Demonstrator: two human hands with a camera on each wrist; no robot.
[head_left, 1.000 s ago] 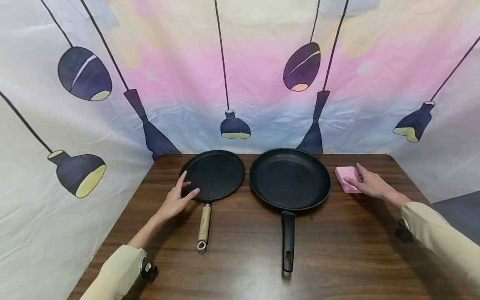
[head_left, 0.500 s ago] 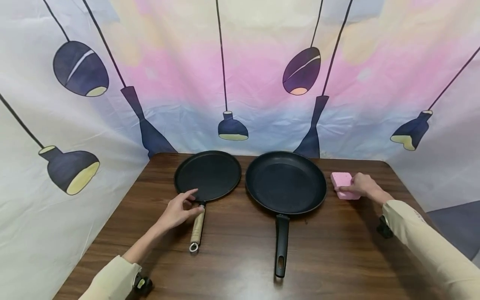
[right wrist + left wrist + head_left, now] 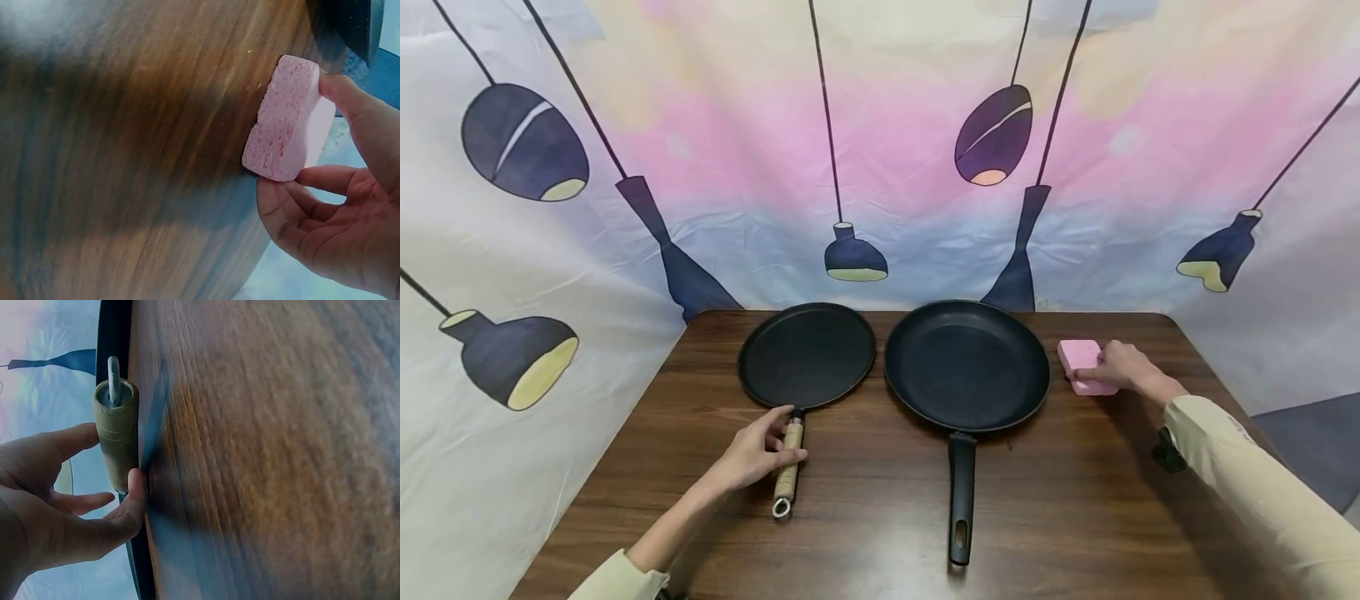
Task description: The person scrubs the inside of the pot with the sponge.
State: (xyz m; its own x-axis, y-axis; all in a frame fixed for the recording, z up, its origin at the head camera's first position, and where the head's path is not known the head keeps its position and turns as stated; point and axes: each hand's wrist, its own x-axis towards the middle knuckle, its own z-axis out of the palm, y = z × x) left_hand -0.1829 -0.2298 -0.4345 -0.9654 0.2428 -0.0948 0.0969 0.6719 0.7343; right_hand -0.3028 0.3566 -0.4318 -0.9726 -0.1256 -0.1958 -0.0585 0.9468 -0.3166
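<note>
At the left of the head view lies a flat black crepe pan (image 3: 808, 354) with a pale wooden handle (image 3: 787, 475). My left hand (image 3: 748, 454) grips that handle; in the left wrist view one digit meets its upper side and a fingertip (image 3: 135, 482) reaches its other side. A pink sponge (image 3: 1078, 358) lies at the table's right. My right hand (image 3: 1126, 367) pinches it by its sides, thumb on one end and fingers on the other, as the right wrist view shows. The sponge's porous face (image 3: 281, 119) shows there.
A deeper black frying pan (image 3: 966, 362) stands between the crepe pan and the sponge, its black handle (image 3: 961, 500) towards the front. Everything rests on a dark wooden table (image 3: 1060, 517). A printed cloth (image 3: 917, 167) hangs behind the far edge.
My left hand has come down from the crepe pan's rim and taken hold of its wooden handle. The fingers of my right hand have curled onto the sponge. The head view has shifted slightly.
</note>
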